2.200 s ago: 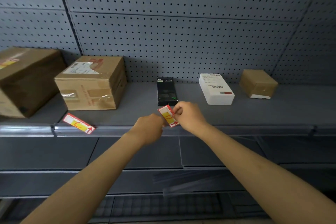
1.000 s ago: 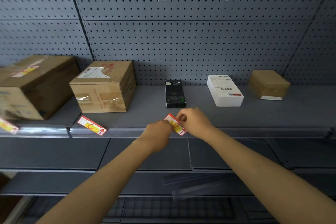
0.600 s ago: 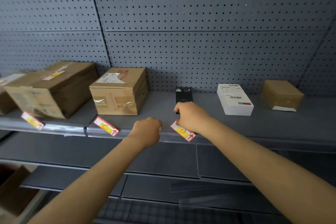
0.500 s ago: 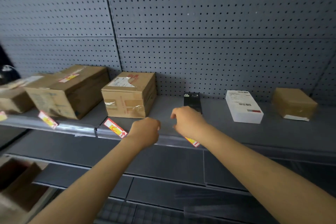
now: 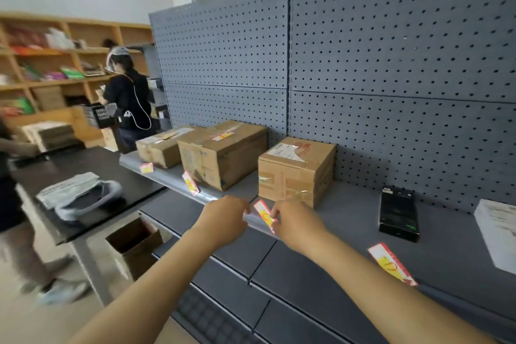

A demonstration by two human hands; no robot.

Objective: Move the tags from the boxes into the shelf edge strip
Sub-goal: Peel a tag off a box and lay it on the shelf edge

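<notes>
A red and yellow tag stands tilted in the grey shelf edge strip, in front of the small cardboard box. My right hand pinches the tag's right edge. My left hand is curled into a loose fist just left of the tag. Another tag sits in the strip further right, near the flat black box. Two more tags sit in the strip to the left. A further tag lies on top of the large cardboard box.
A white box lies at the right edge of the shelf. A black table with a grey bag stands to the left, an open carton beside it. A person in black stands by wooden shelves.
My view has swung left. Both hands left the tag by the black box, which stays in the strip, and moved left to the tag in front of the small cardboard box.
</notes>
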